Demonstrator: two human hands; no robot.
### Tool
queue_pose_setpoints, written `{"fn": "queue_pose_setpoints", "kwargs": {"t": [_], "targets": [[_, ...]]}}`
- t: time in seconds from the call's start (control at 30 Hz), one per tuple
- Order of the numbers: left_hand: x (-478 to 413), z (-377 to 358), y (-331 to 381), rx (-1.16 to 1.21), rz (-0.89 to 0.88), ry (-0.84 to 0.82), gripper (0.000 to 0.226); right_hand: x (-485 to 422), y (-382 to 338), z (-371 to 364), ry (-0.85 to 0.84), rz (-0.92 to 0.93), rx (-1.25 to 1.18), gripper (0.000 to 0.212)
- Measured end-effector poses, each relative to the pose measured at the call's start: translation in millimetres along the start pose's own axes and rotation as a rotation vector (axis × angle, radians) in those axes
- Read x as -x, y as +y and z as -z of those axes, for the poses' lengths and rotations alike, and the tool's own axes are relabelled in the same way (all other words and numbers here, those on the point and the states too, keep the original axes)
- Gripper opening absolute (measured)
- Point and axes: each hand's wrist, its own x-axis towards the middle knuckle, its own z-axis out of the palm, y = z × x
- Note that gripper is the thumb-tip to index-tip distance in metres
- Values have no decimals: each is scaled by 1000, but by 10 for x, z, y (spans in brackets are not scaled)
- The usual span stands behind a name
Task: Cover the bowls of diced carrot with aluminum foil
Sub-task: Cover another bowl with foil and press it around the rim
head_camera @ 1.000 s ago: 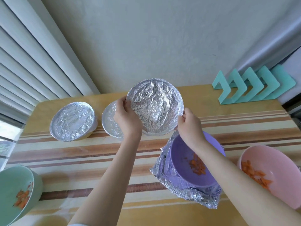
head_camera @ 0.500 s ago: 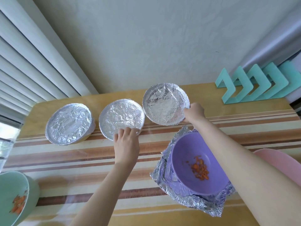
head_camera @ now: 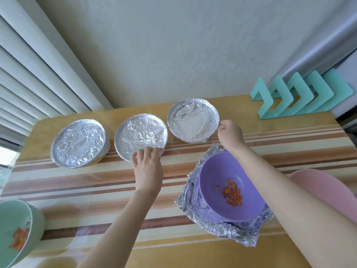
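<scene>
Three foil-covered bowls stand in a row at the back of the table: left (head_camera: 79, 143), middle (head_camera: 140, 137) and right (head_camera: 193, 119). My left hand (head_camera: 147, 169) reaches forward, its straight fingertips touching the near rim of the middle one. My right hand (head_camera: 229, 135) hovers just right of the right covered bowl with fingers curled and nothing visibly held. Below that hand, an uncovered purple bowl (head_camera: 212, 182) with diced carrot (head_camera: 231, 194) sits on a crumpled foil sheet (head_camera: 193, 204).
A green bowl (head_camera: 29, 227) with carrot pieces sits at the near left edge. A pink bowl (head_camera: 326, 188) is partly hidden behind my right forearm. A teal zigzag rack (head_camera: 301, 97) stands at the back right against the wall. The striped tablecloth (head_camera: 87, 182) covers the table.
The third covered bowl was carried back and set down at the right end of the row. My right hand has come off its rim. My left hand moved to the middle bowl's edge.
</scene>
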Motion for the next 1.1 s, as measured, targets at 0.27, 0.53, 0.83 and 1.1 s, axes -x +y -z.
{"fn": "queue_pose_setpoints", "kwargs": {"t": [0.27,0.53,0.83,1.1], "targets": [[569,88,508,205,-73,-167,20,708,513,313,299,244,88,38],[869,73,696,-17,-29,-546,24,1174,1069,469,137,-7,334,14],[791,164,829,264,228,-544,16,1257,1126,669,93,-69,236,38],[763,618,922,767,245,-258,11,1257,1166,803,144,-128,-107,31]]}}
